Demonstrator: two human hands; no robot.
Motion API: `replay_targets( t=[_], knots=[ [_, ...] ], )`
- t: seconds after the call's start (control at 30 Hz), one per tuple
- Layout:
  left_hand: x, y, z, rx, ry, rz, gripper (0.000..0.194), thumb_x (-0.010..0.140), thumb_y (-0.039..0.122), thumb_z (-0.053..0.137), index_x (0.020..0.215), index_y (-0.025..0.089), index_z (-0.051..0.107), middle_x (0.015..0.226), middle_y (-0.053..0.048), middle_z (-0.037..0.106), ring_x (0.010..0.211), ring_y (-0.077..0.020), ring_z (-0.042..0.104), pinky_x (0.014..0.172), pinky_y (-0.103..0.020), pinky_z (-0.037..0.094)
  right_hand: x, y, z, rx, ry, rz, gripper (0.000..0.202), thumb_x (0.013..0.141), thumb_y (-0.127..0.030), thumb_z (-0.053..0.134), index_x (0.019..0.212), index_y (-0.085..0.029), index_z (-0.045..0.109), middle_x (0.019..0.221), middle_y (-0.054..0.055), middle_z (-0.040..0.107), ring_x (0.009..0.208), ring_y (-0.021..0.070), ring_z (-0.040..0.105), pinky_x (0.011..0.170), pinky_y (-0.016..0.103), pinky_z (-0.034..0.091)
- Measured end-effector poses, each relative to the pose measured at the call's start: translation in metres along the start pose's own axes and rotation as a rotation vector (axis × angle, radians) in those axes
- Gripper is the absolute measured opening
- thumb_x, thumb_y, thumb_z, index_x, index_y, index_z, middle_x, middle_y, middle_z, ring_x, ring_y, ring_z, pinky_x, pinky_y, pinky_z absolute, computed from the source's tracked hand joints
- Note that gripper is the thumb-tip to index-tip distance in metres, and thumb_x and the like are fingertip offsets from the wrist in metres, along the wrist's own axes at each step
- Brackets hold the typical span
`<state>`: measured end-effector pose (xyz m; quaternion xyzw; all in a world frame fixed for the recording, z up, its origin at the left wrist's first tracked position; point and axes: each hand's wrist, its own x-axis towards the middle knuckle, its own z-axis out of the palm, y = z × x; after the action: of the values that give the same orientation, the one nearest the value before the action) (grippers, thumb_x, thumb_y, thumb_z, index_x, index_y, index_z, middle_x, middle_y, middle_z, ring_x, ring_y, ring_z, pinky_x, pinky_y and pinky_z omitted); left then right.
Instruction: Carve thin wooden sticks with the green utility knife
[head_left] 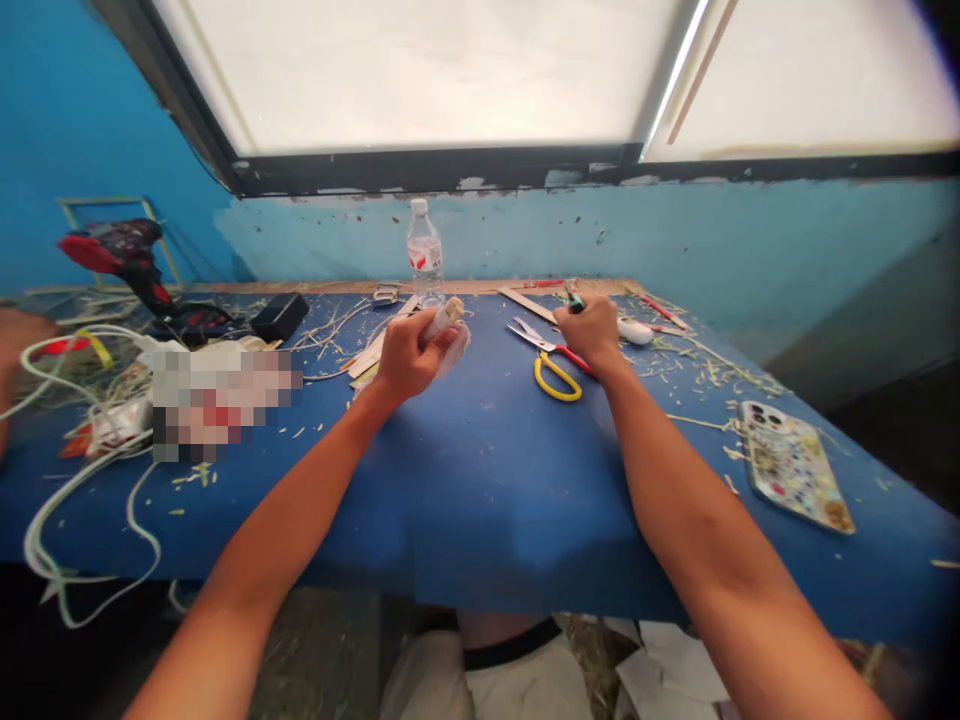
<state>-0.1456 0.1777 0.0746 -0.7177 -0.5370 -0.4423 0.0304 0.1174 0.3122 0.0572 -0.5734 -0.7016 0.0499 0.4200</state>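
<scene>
My left hand [409, 355] is closed around a whitish, roughly cylindrical piece with a tan end [448, 315]; something pale and crumpled bulges below the fingers. My right hand [594, 332] is wrapped round a tool with a green-and-black handle [575, 301], whose working end I cannot make out. Just left of that hand lie scissors [557, 380] with one yellow and one red handle, their blades pointing to the far left. A white rounded object [635, 331] rests on the table to the right of my right hand.
On the blue table [487, 480] stand a water bottle [425, 255] and a red-and-black cordless drill [124, 255]. White cables [45, 520] hang over the left edge. A patterned phone [795, 468] lies right. Thin shavings are scattered about. Another person's hand [22, 345] shows far left.
</scene>
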Motion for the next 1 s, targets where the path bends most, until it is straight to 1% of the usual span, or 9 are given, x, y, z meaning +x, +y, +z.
replay_targets(
  t=[0.07,0.1,0.23,0.3,0.4,0.57,0.67,0.83,1.0],
  knots=[
    [0.002,-0.004,-0.004,0.054,0.001,-0.009,0.034,0.090,0.046,0.056,0.068,0.022,0.045,0.055,0.003,0.040,0.052,-0.0122,0.033,0.053,-0.030,0.024,0.001,0.000,-0.005,0.063,0.068,-0.030,0.026,0.075,-0.022,0.056,0.056,-0.024,0.039,0.053,-0.003,0.035,0.055,0.0131,0.034,0.057,0.032,0.023],
    [0.002,-0.007,-0.006,0.081,-0.005,-0.009,0.034,0.090,0.046,0.057,0.068,0.022,0.045,0.055,0.003,0.040,0.052,-0.0121,0.032,0.054,-0.030,0.024,-0.002,-0.005,-0.006,0.090,0.064,-0.084,0.027,0.075,-0.022,0.056,0.056,-0.024,0.037,0.054,-0.003,0.034,0.056,0.0130,0.034,0.058,0.031,0.024],
    [0.000,-0.011,-0.005,0.111,-0.015,-0.001,0.035,0.090,0.048,0.056,0.069,0.022,0.046,0.055,0.003,0.041,0.053,-0.0128,0.033,0.055,-0.030,0.025,-0.023,-0.041,-0.002,0.136,-0.099,-0.331,0.029,0.074,-0.026,0.058,0.058,-0.024,0.034,0.055,-0.003,0.034,0.060,0.0127,0.031,0.058,0.031,0.023],
    [-0.001,-0.009,-0.003,0.112,-0.039,0.023,0.035,0.090,0.050,0.057,0.070,0.023,0.046,0.056,0.002,0.043,0.053,-0.0133,0.034,0.055,-0.031,0.025,-0.032,-0.054,0.000,0.149,-0.164,-0.386,0.028,0.073,-0.027,0.057,0.058,-0.024,0.033,0.055,-0.004,0.034,0.060,0.0126,0.029,0.059,0.030,0.023],
    [-0.003,-0.003,-0.001,0.114,-0.090,0.058,0.034,0.089,0.049,0.057,0.071,0.023,0.047,0.057,0.001,0.046,0.052,-0.0137,0.035,0.055,-0.031,0.024,-0.042,-0.065,-0.001,0.176,-0.233,-0.424,0.029,0.074,-0.028,0.056,0.058,-0.023,0.032,0.056,-0.004,0.034,0.062,0.0123,0.025,0.060,0.030,0.022],
    [-0.006,0.001,0.002,0.137,-0.148,0.079,0.031,0.089,0.048,0.056,0.073,0.023,0.049,0.057,0.001,0.049,0.052,-0.0149,0.038,0.056,-0.031,0.025,-0.049,-0.069,-0.005,0.194,-0.311,-0.462,0.029,0.076,-0.028,0.055,0.059,-0.023,0.032,0.056,-0.004,0.033,0.062,0.0120,0.024,0.060,0.030,0.020],
    [-0.007,0.000,0.005,0.181,-0.168,0.098,0.031,0.089,0.049,0.057,0.074,0.023,0.052,0.057,0.000,0.052,0.053,-0.0165,0.043,0.056,-0.032,0.025,-0.049,-0.070,-0.005,0.156,-0.322,-0.481,0.026,0.077,-0.029,0.056,0.060,-0.022,0.036,0.057,-0.004,0.034,0.061,0.0122,0.025,0.061,0.031,0.020],
    [-0.008,-0.004,0.006,0.271,-0.170,0.135,0.030,0.091,0.050,0.057,0.078,0.023,0.057,0.062,-0.003,0.060,0.060,-0.0203,0.053,0.059,-0.033,0.026,-0.047,-0.067,-0.005,0.035,-0.302,-0.497,0.024,0.077,-0.032,0.058,0.062,-0.022,0.044,0.058,-0.003,0.040,0.061,0.0133,0.026,0.062,0.031,0.022],
    [-0.006,-0.004,0.002,0.348,-0.162,0.097,0.031,0.092,0.053,0.055,0.085,0.023,0.061,0.067,-0.005,0.065,0.064,-0.0229,0.059,0.059,-0.033,0.029,-0.046,-0.066,-0.004,-0.022,-0.319,-0.519,0.019,0.078,-0.032,0.061,0.064,-0.022,0.053,0.060,0.000,0.049,0.061,0.0143,0.033,0.063,0.031,0.023]
  ],
)
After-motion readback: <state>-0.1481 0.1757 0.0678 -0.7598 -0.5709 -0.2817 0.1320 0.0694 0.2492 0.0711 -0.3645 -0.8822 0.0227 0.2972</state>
